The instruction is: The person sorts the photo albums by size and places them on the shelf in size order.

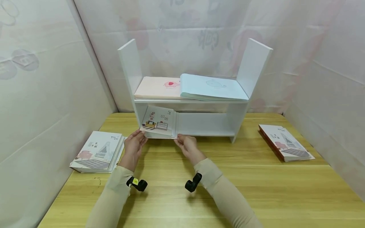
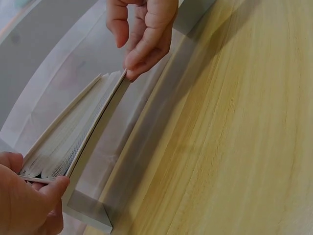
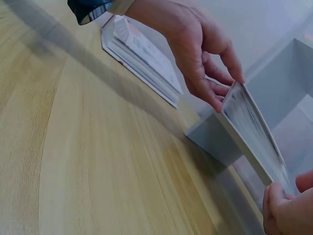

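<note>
A white hardcover book (image 1: 158, 122) with a furnished room drawn on its cover lies tilted in the lower left bay of a small white shelf (image 1: 205, 124). My left hand (image 1: 134, 145) grips its spine corner, thumb and fingers at either side in the left wrist view. The right hand (image 1: 188, 146) pinches the free corner of its bottom cover. In the left wrist view the page edges (image 2: 73, 132) face out between the spread covers, and the bottom cover runs along the shelf's front edge. My right hand (image 3: 288, 208) shows partly at the lower right of its wrist view.
A pink elephant-print book (image 1: 154, 87) and a light blue whale-print book (image 1: 214, 87) lie on the upper shelf. White books with a pink armchair drawing lie at the table's left (image 1: 95, 150) and right (image 1: 285, 142). Pale curtains hang around the wooden table (image 1: 171, 202).
</note>
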### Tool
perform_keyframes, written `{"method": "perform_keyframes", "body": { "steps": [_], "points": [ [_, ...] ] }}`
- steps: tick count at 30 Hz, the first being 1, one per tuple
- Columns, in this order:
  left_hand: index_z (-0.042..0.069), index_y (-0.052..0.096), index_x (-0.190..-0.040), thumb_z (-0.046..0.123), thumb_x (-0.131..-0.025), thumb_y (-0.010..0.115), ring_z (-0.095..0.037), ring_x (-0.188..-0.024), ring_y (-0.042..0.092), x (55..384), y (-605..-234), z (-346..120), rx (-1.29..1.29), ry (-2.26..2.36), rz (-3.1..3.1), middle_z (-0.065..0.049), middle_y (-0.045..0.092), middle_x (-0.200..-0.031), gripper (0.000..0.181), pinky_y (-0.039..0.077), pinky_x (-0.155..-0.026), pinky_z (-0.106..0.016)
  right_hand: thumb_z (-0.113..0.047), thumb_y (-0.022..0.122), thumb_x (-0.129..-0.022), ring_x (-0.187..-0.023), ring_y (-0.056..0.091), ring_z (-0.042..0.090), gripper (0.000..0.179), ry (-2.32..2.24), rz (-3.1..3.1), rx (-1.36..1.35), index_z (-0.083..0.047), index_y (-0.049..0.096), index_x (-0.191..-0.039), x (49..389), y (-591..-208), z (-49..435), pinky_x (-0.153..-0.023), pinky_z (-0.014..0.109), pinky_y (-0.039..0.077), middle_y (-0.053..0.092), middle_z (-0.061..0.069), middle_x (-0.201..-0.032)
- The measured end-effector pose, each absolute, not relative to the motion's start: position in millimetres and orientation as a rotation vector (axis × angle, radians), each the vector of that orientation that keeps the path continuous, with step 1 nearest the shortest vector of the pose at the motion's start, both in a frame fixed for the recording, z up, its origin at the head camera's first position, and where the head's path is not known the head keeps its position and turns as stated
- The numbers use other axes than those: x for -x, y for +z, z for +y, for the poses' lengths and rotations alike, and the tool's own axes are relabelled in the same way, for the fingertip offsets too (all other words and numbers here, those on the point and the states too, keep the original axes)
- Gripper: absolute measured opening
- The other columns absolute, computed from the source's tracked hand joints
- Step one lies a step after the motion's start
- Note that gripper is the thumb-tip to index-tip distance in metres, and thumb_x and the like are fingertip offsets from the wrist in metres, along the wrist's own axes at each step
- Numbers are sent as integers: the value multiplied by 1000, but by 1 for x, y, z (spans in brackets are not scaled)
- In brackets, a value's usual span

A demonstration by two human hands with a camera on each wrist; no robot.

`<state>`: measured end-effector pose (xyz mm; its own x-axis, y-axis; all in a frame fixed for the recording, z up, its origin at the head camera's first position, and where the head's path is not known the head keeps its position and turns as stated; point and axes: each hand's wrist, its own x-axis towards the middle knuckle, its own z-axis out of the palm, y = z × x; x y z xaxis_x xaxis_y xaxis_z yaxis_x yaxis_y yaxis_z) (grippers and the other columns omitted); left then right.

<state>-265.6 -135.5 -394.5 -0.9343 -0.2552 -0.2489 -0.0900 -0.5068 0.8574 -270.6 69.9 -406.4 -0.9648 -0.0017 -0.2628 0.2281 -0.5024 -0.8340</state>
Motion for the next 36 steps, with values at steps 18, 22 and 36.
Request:
{"method": "perform_keyframes", "body": {
  "steps": [18,22,36],
  "points": [
    [6,57,-119,0,-101,58,-3,-87,67,269,-397,-131,-512,-2546,-1525,4,62,-102,19,57,-83,-19,9,45,-101,-123,56,33,50,-2376,1697,-202,17,36,-149,268,-403,75,-103,29,52,36,33,-155],
    [8,57,-118,1,-101,57,-3,-88,65,268,-395,-133,-517,-2544,-1550,4,61,-104,18,56,-88,-19,7,45,-102,-140,45,42,56,-2258,1769,-90,15,28,-154,268,-401,77,-121,46,39,34,34,-156],
    [-1,28,-159,11,-104,51,-43,-141,42,246,-383,-142,-324,-2275,-2222,-29,41,-151,60,39,-120,-54,-12,60,-101,-137,51,44,52,-1290,2660,389,8,48,-147,253,-380,86,-114,54,44,52,26,-150]
  ]
}}
